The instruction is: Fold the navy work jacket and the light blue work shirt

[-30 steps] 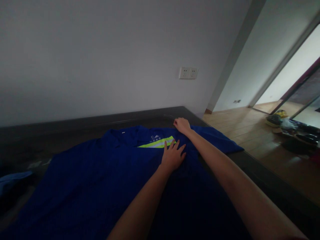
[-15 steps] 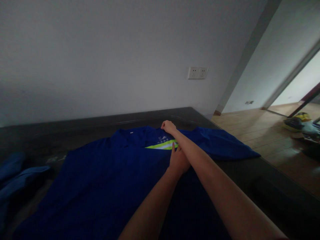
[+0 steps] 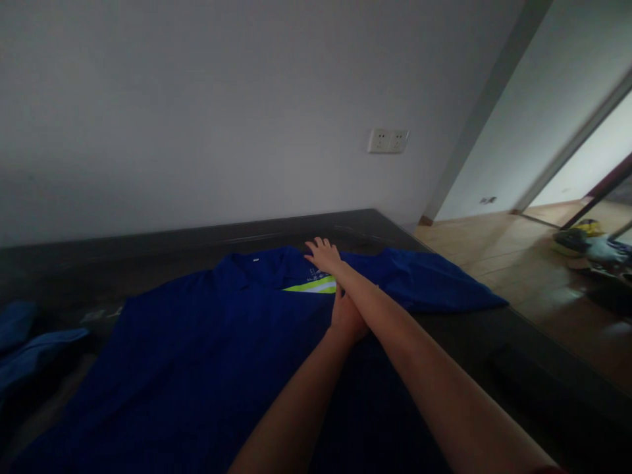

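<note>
A dark blue work shirt (image 3: 197, 355) lies spread out, its collar (image 3: 251, 266) towards the wall. White print and a yellow-green and silver reflective stripe (image 3: 309, 286) mark its chest. My right hand (image 3: 323, 255) is open, fingers spread, at the shirt's upper edge beside the print, which it partly covers. Under my crossing right forearm, my left hand (image 3: 348, 317) rests on the chest by the stripe's end. Its thumb is stretched out and a fingertip shows beyond the forearm; the other fingers are hidden.
The shirt lies on a dark surface (image 3: 162, 247) against a grey wall (image 3: 197, 118) with a double socket (image 3: 388, 141). Lighter blue cloth (image 3: 44, 355) lies at the left. Right of the surface's edge are a wooden floor (image 3: 474, 247) and a pile of items (image 3: 590, 247).
My right hand has gone from closed fingertips at the shirt's upper edge to spread fingers. My left hand stays on the chest. The view has shifted slightly.
</note>
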A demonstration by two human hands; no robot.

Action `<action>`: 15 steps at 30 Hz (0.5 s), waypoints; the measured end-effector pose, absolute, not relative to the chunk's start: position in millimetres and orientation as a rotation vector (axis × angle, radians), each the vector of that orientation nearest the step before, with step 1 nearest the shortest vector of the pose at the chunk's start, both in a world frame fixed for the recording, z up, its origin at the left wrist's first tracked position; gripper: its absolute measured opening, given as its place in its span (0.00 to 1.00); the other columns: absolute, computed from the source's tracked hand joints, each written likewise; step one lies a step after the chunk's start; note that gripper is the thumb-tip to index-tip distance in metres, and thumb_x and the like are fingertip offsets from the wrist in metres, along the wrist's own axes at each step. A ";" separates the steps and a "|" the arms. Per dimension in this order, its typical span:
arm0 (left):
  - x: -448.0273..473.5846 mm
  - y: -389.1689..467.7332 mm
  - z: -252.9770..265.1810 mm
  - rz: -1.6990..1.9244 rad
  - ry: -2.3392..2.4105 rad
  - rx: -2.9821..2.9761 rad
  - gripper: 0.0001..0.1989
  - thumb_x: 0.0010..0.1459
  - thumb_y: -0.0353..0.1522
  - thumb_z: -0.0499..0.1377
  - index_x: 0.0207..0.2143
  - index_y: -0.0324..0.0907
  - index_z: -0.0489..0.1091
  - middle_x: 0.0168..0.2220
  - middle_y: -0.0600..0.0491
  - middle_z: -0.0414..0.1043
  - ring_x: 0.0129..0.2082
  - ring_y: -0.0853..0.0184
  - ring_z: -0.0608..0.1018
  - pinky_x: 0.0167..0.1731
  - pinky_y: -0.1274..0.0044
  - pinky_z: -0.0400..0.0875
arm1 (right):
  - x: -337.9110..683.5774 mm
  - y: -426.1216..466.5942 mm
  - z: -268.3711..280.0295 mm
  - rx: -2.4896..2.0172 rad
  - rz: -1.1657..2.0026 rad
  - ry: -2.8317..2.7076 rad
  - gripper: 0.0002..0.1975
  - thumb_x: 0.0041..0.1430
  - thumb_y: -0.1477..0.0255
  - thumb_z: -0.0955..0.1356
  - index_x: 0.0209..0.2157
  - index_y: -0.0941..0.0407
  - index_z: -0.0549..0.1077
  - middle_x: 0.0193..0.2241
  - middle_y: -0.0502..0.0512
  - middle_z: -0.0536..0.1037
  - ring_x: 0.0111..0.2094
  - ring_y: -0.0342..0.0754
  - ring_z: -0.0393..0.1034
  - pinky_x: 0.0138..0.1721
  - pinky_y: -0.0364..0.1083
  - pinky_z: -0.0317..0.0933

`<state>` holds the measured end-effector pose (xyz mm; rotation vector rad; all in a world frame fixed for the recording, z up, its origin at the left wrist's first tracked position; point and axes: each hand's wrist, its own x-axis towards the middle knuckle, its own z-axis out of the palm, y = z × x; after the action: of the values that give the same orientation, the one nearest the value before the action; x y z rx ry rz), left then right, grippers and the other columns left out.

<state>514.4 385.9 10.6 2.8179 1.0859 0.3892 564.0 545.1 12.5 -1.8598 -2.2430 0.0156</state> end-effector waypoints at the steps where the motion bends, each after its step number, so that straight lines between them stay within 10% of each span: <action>1: 514.3 386.4 9.6 0.383 1.075 2.830 0.28 0.65 0.42 0.42 0.65 0.46 0.49 0.67 0.50 0.47 0.66 0.53 0.48 0.62 0.52 0.41 | 563.8 545.4 9.5 -1.905 0.053 -2.249 0.27 0.65 0.55 0.55 0.62 0.50 0.56 0.63 0.62 0.55 0.62 0.63 0.49 0.57 0.64 0.47; 6: 515.0 387.6 8.5 0.394 1.027 2.844 0.27 0.64 0.42 0.44 0.64 0.48 0.52 0.66 0.52 0.50 0.66 0.52 0.49 0.62 0.52 0.41 | 568.6 542.7 8.1 -1.962 0.083 -2.198 0.34 0.63 0.50 0.55 0.65 0.50 0.49 0.66 0.63 0.49 0.64 0.66 0.41 0.59 0.70 0.34; 15: 521.5 386.8 5.9 0.503 1.169 2.781 0.23 0.65 0.42 0.44 0.60 0.53 0.59 0.64 0.51 0.56 0.64 0.54 0.55 0.61 0.51 0.44 | 697.8 470.5 33.3 -1.745 -0.084 -1.988 0.24 0.63 0.67 0.62 0.59 0.58 0.61 0.57 0.61 0.66 0.59 0.50 0.56 0.60 0.51 0.49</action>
<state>521.5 386.8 5.9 2.7807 1.1687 0.5027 697.8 470.5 33.3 -1.7446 -1.9875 -0.0841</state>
